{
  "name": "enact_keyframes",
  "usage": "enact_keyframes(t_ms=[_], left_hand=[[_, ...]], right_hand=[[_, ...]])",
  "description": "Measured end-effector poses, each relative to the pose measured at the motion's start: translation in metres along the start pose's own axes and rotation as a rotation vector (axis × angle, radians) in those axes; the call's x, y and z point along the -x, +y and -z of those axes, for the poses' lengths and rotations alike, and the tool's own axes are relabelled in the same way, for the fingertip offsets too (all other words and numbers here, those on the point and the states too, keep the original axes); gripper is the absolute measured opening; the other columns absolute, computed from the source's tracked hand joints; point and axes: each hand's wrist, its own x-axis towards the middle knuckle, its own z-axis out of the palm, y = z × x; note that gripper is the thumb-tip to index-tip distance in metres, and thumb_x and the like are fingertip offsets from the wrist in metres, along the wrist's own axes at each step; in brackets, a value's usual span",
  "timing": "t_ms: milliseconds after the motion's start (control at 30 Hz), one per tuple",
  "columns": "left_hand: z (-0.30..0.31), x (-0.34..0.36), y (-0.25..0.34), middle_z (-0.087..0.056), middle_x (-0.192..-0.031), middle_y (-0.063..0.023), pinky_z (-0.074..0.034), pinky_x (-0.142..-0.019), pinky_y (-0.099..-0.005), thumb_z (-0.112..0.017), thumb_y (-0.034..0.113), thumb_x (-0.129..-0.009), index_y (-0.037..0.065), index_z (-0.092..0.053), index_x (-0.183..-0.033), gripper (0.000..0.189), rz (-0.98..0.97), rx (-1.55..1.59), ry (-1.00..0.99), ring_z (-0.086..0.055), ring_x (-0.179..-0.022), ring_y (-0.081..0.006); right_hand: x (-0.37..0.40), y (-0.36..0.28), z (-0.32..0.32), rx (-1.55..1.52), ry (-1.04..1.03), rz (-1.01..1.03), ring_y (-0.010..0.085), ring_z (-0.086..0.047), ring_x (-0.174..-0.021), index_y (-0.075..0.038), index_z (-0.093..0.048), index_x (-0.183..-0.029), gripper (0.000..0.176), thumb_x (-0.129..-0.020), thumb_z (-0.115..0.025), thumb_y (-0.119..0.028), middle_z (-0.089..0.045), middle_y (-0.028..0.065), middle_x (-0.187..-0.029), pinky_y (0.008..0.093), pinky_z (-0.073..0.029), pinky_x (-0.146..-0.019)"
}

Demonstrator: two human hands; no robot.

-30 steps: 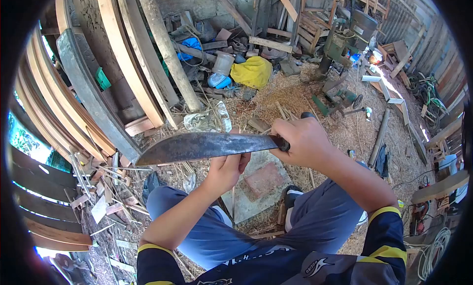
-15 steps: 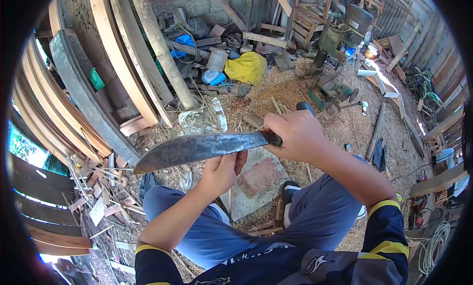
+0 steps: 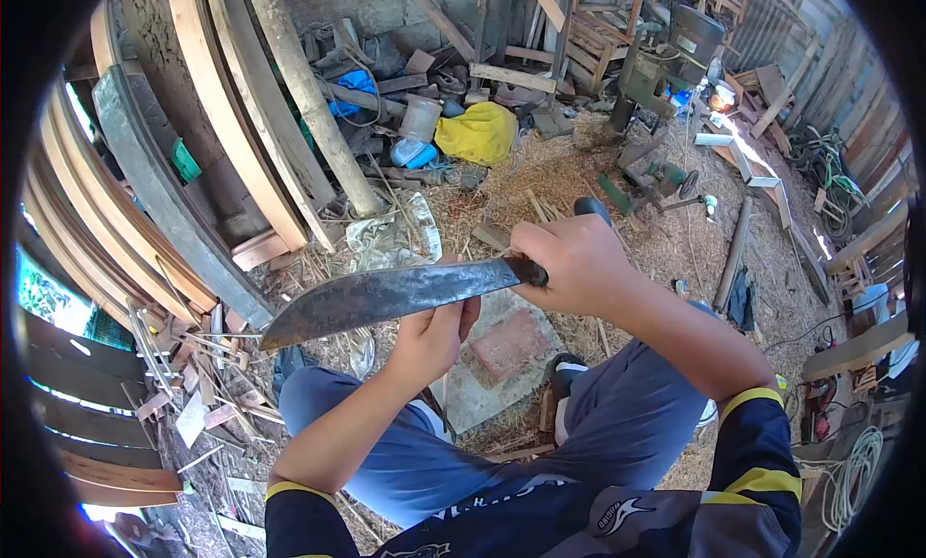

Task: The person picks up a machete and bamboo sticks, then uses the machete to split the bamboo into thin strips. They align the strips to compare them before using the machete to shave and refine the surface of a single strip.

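A machete with a broad, dark, stained blade (image 3: 386, 300) lies across the view in front of my body, its curved tip to the left. My right hand (image 3: 569, 259) is wrapped round its dark handle at the blade's right end. Behind and under the middle of the blade is my left hand (image 3: 431, 331), fingers bent and pressed together; the blade covers part of them. A thin stick shows below the left hand, partly hidden. Below both hands, a flat grey slab (image 3: 487, 391) with a reddish patch lies on the ground between my legs.
Long wooden planks (image 3: 227, 114) lean at the left, with wood scraps (image 3: 220, 413) beneath. A yellow bag (image 3: 476, 134) and a clear plastic wrapper (image 3: 395, 238) lie ahead. A green metal machine (image 3: 644, 76) stands at the back right. Coiled rope (image 3: 854, 481) hangs at the lower right.
The view has shifted very slightly. My right hand and the machete's handle end have moved a little to the left; my left hand stays almost where it was.
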Motion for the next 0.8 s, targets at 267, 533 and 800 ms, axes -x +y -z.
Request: enact_keyframes(t_ms=[267,533,800], left_hand=[[-0.004,0.001,0.002,-0.048,-0.068,0.0008,-0.030,-0.047,-0.0234,-0.035,0.022,-0.115,0.009,-0.055,-0.105,0.025,0.026,-0.011,0.028,-0.037,-0.053,-0.0059],[0.001,-0.002,-0.017,-0.052,-0.069,0.0016,-0.031,-0.047,-0.0222,-0.037,0.022,-0.114,0.010,-0.054,-0.121,0.022,-0.070,-0.048,0.011,-0.039,-0.053,-0.0039],[-0.013,-0.006,-0.028,-0.052,-0.078,0.0009,-0.036,-0.056,-0.0224,-0.039,0.015,-0.112,0.004,-0.051,-0.118,0.017,-0.183,0.031,0.048,-0.043,-0.066,-0.0047]], right_hand=[[0.002,0.001,-0.001,0.001,0.000,-0.008,0.0308,-0.066,-0.061,-0.011,-0.060,-0.086,0.029,-0.076,-0.082,-0.027,-0.063,0.0073,-0.066,0.0425,-0.047,-0.052],[0.002,0.004,-0.003,0.041,-0.026,-0.038,0.0309,-0.066,-0.060,-0.012,-0.060,-0.085,0.026,-0.074,-0.080,-0.025,-0.063,0.0074,-0.066,0.0434,-0.048,-0.053],[0.004,0.018,-0.012,-0.003,0.054,-0.051,0.0289,-0.066,-0.060,-0.015,-0.061,-0.081,0.022,-0.066,-0.076,-0.018,-0.064,0.0051,-0.065,0.0430,-0.046,-0.054]])
